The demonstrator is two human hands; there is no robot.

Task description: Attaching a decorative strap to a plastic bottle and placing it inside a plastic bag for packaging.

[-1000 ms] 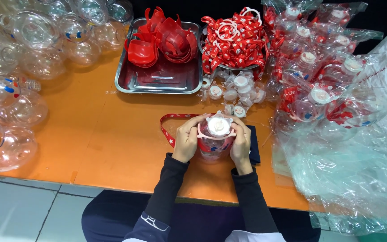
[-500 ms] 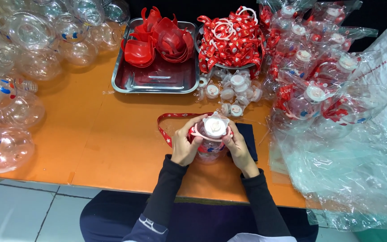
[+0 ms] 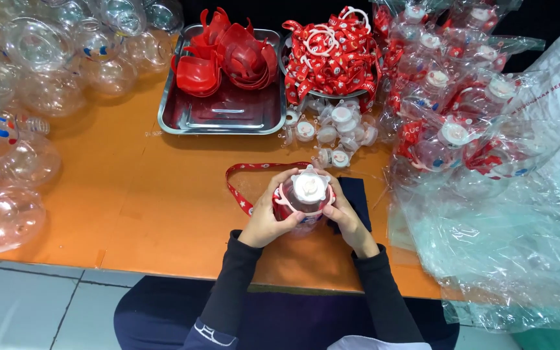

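Both my hands hold one clear round bottle [image 3: 306, 201] with a white cap and a red collar, upright over the orange table [image 3: 131, 207]. My left hand [image 3: 268, 217] wraps its left side. My right hand [image 3: 343, 212] grips its right side, fingers near the cap. A red patterned strap [image 3: 241, 185] loops from the bottle out to the left on the table. A dark blue cloth [image 3: 356, 198] lies under my right hand.
A steel tray [image 3: 225, 113] of red plastic handles sits behind, beside a bowl of red straps [image 3: 332, 55]. Loose white caps [image 3: 332, 129] lie in front of it. Empty clear bottles [image 3: 27, 97] pile at left; bagged finished bottles [image 3: 461, 123] and plastic bags at right.
Both hands stay on the bottle and have shifted slightly around the cap. The strap still trails left.
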